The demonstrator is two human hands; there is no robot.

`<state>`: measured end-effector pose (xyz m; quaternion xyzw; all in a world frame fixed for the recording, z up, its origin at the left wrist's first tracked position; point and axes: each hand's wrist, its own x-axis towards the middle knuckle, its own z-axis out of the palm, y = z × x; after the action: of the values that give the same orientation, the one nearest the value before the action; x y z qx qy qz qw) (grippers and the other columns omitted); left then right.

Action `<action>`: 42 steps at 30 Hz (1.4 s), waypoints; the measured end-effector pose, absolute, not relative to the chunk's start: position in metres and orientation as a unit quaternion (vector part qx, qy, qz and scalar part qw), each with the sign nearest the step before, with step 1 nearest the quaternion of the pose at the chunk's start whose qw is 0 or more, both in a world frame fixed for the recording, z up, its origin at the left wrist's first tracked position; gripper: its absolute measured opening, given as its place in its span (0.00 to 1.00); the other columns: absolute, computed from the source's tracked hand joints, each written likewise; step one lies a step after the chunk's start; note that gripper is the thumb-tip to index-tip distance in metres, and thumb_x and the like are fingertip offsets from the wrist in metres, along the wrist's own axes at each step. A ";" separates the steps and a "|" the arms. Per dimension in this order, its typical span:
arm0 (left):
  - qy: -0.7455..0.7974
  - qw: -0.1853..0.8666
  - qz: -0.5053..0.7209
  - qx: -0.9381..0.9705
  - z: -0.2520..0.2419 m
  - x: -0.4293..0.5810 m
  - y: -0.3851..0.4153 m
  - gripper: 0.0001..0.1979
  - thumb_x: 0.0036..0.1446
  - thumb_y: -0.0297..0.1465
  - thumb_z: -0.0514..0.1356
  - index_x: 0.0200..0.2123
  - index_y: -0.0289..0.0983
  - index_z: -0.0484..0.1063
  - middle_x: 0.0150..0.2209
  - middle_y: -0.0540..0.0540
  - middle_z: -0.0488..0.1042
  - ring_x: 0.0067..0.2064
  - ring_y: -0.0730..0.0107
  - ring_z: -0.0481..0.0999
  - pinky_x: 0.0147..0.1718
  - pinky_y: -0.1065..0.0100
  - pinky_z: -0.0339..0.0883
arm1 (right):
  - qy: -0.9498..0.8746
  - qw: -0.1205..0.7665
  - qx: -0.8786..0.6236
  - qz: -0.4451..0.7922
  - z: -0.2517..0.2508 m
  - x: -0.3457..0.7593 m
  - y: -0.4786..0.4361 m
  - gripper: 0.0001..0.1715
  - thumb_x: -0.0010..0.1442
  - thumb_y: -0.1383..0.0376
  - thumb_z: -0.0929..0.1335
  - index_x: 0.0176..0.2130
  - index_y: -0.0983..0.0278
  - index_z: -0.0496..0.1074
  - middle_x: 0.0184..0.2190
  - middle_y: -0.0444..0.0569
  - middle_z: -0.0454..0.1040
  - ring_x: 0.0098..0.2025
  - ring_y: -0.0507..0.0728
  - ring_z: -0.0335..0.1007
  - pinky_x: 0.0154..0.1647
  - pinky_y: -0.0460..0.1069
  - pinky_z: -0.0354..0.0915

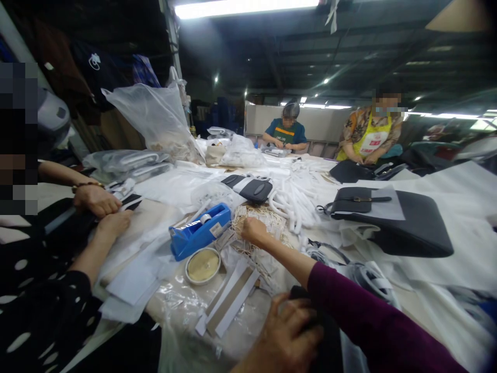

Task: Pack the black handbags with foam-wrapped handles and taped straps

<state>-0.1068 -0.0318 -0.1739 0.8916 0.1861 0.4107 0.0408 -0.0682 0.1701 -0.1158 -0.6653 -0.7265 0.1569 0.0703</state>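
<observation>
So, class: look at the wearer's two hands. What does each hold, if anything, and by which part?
The right hand reaches into the pile of beige strings, its fingers closed on some strands. The left hand grips a black item at its near end; which part cannot be told.

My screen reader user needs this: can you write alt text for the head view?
The wearer's right hand reaches into a pile of string tags beside a blue tape dispenser, while the left hand rests on a dark item close by. Co-workers sit around the cluttered white table.
</observation>
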 end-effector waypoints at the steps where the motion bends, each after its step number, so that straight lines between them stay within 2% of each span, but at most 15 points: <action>1: 0.215 0.070 0.414 0.882 -0.161 -0.122 -0.027 0.13 0.60 0.27 0.55 0.48 0.37 0.71 0.48 0.42 0.74 0.54 0.61 0.69 0.56 0.56 0.59 | -0.715 0.103 -0.667 0.183 -0.112 -0.064 0.175 0.15 0.50 0.72 0.67 0.39 0.69 0.77 0.39 0.60 0.77 0.44 0.63 0.74 0.38 0.48 0.66; 4: 0.328 0.128 0.436 0.828 -0.127 -0.166 0.001 0.15 0.60 0.22 0.52 0.47 0.39 0.72 0.47 0.42 0.74 0.50 0.64 0.72 0.50 0.62 0.66 | -0.677 0.212 -0.649 0.274 -0.094 -0.051 0.189 0.07 0.49 0.72 0.67 0.29 0.70 0.76 0.29 0.55 0.77 0.34 0.58 0.74 0.30 0.45 0.64; 8: 0.435 0.144 0.495 0.739 -0.097 -0.202 0.058 0.12 0.60 0.27 0.54 0.44 0.38 0.75 0.45 0.44 0.76 0.48 0.64 0.74 0.50 0.63 0.66 | -0.610 0.344 -0.596 0.392 -0.062 -0.040 0.192 0.06 0.52 0.71 0.66 0.26 0.70 0.73 0.23 0.50 0.75 0.26 0.51 0.71 0.23 0.41 0.60; 12: 0.467 0.208 0.506 0.694 -0.071 -0.195 0.105 0.11 0.56 0.32 0.59 0.42 0.37 0.75 0.42 0.44 0.77 0.40 0.66 0.75 0.39 0.67 0.68 | -0.543 0.424 -0.546 0.477 -0.032 -0.033 0.176 0.05 0.50 0.72 0.67 0.23 0.68 0.68 0.20 0.48 0.72 0.23 0.51 0.71 0.21 0.41 0.61; 15: 0.474 0.251 0.494 0.684 -0.054 -0.169 0.120 0.15 0.50 0.38 0.64 0.40 0.36 0.72 0.39 0.44 0.77 0.33 0.69 0.74 0.33 0.69 0.67 | -0.507 0.465 -0.514 0.513 -0.016 -0.026 0.158 0.07 0.48 0.72 0.68 0.22 0.67 0.66 0.19 0.48 0.73 0.23 0.52 0.72 0.20 0.42 0.63; 18: 0.465 0.266 0.490 0.688 -0.040 -0.141 0.121 0.21 0.46 0.40 0.66 0.42 0.36 0.69 0.32 0.48 0.76 0.28 0.71 0.72 0.28 0.71 0.63 | -0.484 0.504 -0.488 0.522 -0.005 -0.011 0.138 0.08 0.46 0.73 0.69 0.21 0.67 0.66 0.19 0.47 0.72 0.24 0.53 0.72 0.22 0.43 0.67; 20: 0.441 0.268 0.470 0.716 -0.031 -0.128 0.118 0.19 0.48 0.39 0.64 0.43 0.37 0.69 0.25 0.52 0.73 0.25 0.72 0.69 0.26 0.72 0.59 | -0.461 0.535 -0.477 0.524 0.000 0.003 0.124 0.07 0.46 0.74 0.68 0.22 0.66 0.65 0.18 0.46 0.72 0.22 0.52 0.72 0.24 0.44 0.68; 23: 0.408 0.283 0.419 0.760 -0.013 -0.114 0.109 0.14 0.51 0.39 0.60 0.37 0.36 0.73 0.19 0.55 0.67 0.22 0.74 0.65 0.23 0.72 0.55 | -0.427 0.579 -0.464 0.517 0.005 0.029 0.105 0.07 0.46 0.76 0.67 0.26 0.66 0.67 0.17 0.43 0.71 0.20 0.52 0.70 0.23 0.45 0.67; 28: 0.387 0.348 0.338 0.784 0.026 -0.089 0.079 0.14 0.50 0.41 0.60 0.26 0.34 0.71 0.16 0.56 0.61 0.19 0.79 0.56 0.19 0.74 0.48 | -0.445 0.573 -0.454 0.518 0.010 0.080 0.069 0.08 0.44 0.75 0.68 0.30 0.69 0.73 0.18 0.45 0.71 0.21 0.51 0.68 0.26 0.46 0.66; 34: 0.326 0.451 0.323 0.766 0.052 -0.040 0.033 0.16 0.52 0.43 0.60 0.26 0.35 0.67 0.18 0.54 0.66 0.17 0.80 0.59 0.16 0.75 0.49 | -0.593 0.538 -0.362 0.477 0.000 0.127 0.010 0.12 0.42 0.67 0.74 0.30 0.68 0.75 0.27 0.44 0.72 0.32 0.51 0.66 0.37 0.46 0.61; 36: 0.295 0.494 0.312 0.756 0.052 -0.021 0.023 0.16 0.53 0.43 0.60 0.27 0.35 0.66 0.21 0.51 0.70 0.17 0.81 0.60 0.16 0.76 0.48 | -0.604 0.546 -0.311 0.490 -0.008 0.135 -0.007 0.15 0.47 0.59 0.75 0.30 0.67 0.73 0.29 0.45 0.72 0.36 0.53 0.67 0.40 0.47 0.60; 39: 0.261 0.561 0.302 0.726 0.049 0.003 0.016 0.16 0.53 0.42 0.62 0.29 0.36 0.64 0.22 0.51 0.72 0.17 0.82 0.60 0.16 0.77 0.46 | -0.572 0.560 -0.240 0.549 -0.023 0.144 -0.026 0.23 0.57 0.48 0.69 0.32 0.67 0.71 0.28 0.47 0.72 0.32 0.53 0.69 0.38 0.48 0.62; 42: 0.243 0.598 0.313 0.696 0.046 0.021 0.014 0.15 0.51 0.39 0.65 0.28 0.35 0.65 0.20 0.55 0.66 0.19 0.83 0.59 0.18 0.78 0.49 | -0.516 0.580 -0.232 0.586 -0.038 0.158 -0.033 0.23 0.56 0.48 0.70 0.31 0.66 0.69 0.23 0.43 0.68 0.24 0.50 0.65 0.32 0.47 0.60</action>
<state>0.0211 0.0144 0.0458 0.6963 0.2433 0.3128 0.5984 0.1581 -0.0333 -0.0382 -0.2323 -0.5161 0.5857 0.5802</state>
